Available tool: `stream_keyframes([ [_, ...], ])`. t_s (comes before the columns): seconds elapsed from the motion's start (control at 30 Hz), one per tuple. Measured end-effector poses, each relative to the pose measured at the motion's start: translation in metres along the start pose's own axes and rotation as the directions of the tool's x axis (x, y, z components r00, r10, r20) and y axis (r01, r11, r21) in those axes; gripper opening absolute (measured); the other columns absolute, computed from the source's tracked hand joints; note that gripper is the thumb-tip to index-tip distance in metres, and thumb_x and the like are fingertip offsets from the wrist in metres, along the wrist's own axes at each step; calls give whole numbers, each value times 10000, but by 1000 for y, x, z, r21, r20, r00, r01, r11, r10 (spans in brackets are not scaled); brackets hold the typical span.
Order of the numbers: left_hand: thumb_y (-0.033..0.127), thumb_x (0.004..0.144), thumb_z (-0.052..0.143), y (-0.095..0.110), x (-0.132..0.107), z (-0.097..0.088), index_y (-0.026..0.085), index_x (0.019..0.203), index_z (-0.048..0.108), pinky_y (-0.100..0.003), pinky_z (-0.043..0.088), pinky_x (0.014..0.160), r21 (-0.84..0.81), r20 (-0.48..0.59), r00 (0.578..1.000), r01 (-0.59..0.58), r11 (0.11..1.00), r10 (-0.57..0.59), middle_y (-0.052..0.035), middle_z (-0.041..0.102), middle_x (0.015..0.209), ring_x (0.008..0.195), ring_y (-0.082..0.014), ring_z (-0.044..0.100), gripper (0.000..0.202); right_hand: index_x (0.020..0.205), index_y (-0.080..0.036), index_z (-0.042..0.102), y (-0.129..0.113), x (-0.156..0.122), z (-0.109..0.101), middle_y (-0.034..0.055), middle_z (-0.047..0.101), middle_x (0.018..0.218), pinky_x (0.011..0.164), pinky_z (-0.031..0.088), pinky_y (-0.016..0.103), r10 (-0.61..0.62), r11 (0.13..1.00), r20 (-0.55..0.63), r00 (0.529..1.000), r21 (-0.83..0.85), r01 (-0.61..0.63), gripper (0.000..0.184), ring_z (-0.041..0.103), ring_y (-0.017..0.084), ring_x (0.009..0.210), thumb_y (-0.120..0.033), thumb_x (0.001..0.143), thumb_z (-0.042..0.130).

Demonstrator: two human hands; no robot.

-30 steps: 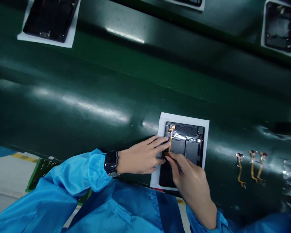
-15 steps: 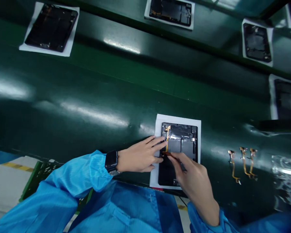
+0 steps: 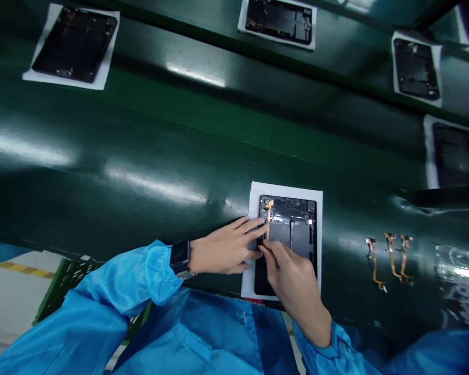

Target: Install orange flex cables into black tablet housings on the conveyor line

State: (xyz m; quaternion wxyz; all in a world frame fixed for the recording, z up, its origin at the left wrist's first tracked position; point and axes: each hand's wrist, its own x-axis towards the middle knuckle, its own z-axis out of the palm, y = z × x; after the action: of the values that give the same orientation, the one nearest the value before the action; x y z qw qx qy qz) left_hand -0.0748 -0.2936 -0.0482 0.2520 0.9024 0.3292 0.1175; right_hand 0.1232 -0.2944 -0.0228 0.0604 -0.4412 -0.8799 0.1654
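Black opened tablet (image 3: 288, 237) lies on white paper (image 3: 285, 188) at lower centre of the green desk (image 3: 140, 146), long axis running up the frame. Left hand (image 3: 222, 250) rests flat-fingered on its left edge; right hand (image 3: 293, 278) pinches the lower end of the orange flex cable (image 3: 268, 221). No writing is legible.

An electronics assembly line in a factory. A long glossy green conveyor belt (image 3: 148, 135) carries opened tablet-like devices (image 3: 75, 44), each lying on its own white sheet (image 3: 286, 190), spaced along the upper part of the frame. Loose orange flex cables (image 3: 391, 255) lie at lower right, and blue cleanroom sleeves (image 3: 101, 307) fill the bottom.
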Motion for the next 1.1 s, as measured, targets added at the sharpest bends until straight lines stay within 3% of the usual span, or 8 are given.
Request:
stream_keyframes([
  [0.13, 337, 855, 669, -2, -3, -1, 187, 1177, 658, -522, 224, 1166, -36, 14, 1000, -7, 999, 8, -167, 278, 1550, 1465, -361, 172, 355, 976, -162, 638, 8, -3, 2, 62, 715, 855, 566, 463, 249, 39, 990, -53, 998, 138, -31, 164, 681, 173, 693, -209, 984, 481],
  [0.23, 364, 871, 654, -4, -5, -3, 202, 1257, 608, -510, 225, 1171, -50, 16, 1000, -11, 999, 12, -136, 232, 1577, 1467, -356, 171, 420, 1020, -197, 666, 22, -10, -1, 36, 734, 913, 653, 516, 241, 188, 925, -113, 976, 354, -137, 144, 700, 172, 773, -268, 956, 558],
  [0.47, 381, 930, 583, 4, 7, -9, 180, 1280, 537, -465, 304, 1131, 183, 45, 998, 25, 983, -34, -131, 386, 1497, 1412, -310, 306, 406, 969, -212, 706, 56, -51, -3, 29, 739, 883, 762, 545, 287, 611, 676, -276, 742, 670, -308, 151, 702, 198, 808, -324, 872, 679],
  [0.77, 334, 917, 580, 11, 19, -29, 180, 1270, 540, -458, 331, 1100, 341, 220, 975, -88, 936, 12, -137, 384, 1481, 1382, -337, 340, 387, 962, -197, 716, 68, -75, -2, 65, 732, 890, 754, 552, 330, 736, 518, -221, 640, 792, -322, 222, 692, 218, 810, -379, 834, 707],
  [0.83, 299, 892, 601, 13, 22, -33, 175, 1262, 550, -466, 344, 1090, 351, 266, 964, -101, 931, 5, -146, 394, 1464, 1370, -351, 349, 392, 979, -187, 705, 74, -72, -1, 75, 726, 886, 774, 560, 358, 788, 403, -181, 589, 874, -271, 252, 691, 227, 813, -379, 817, 721],
  [0.93, 271, 886, 596, 16, 27, -42, 174, 1235, 579, -486, 363, 1073, 330, 320, 947, -113, 937, 1, -158, 424, 1426, 1351, -368, 360, 363, 956, -188, 677, 87, -68, -2, 63, 701, 864, 741, 571, 371, 844, 130, -61, 533, 987, -93, 246, 683, 225, 796, -369, 798, 731],
  [1.03, 307, 931, 553, 12, 35, -54, 217, 1255, 576, -446, 390, 1056, 221, 328, 945, -99, 970, 22, -129, 458, 1395, 1311, -313, 416, 337, 873, -198, 646, 99, -68, -7, 10, 616, 766, 574, 538, 300, 815, -145, 86, 573, 988, 59, 198, 621, 169, 669, -375, 805, 701],
  [1.1, 327, 968, 501, 3, 44, -59, 233, 1283, 552, -399, 401, 1046, 161, 241, 970, -35, 986, -5, -104, 490, 1362, 1265, -258, 460, 333, 823, -200, 623, 106, -72, -11, -32, 514, 668, 455, 443, 244, 768, -232, 150, 623, 971, 53, 199, 509, 119, 539, -388, 811, 685],
])
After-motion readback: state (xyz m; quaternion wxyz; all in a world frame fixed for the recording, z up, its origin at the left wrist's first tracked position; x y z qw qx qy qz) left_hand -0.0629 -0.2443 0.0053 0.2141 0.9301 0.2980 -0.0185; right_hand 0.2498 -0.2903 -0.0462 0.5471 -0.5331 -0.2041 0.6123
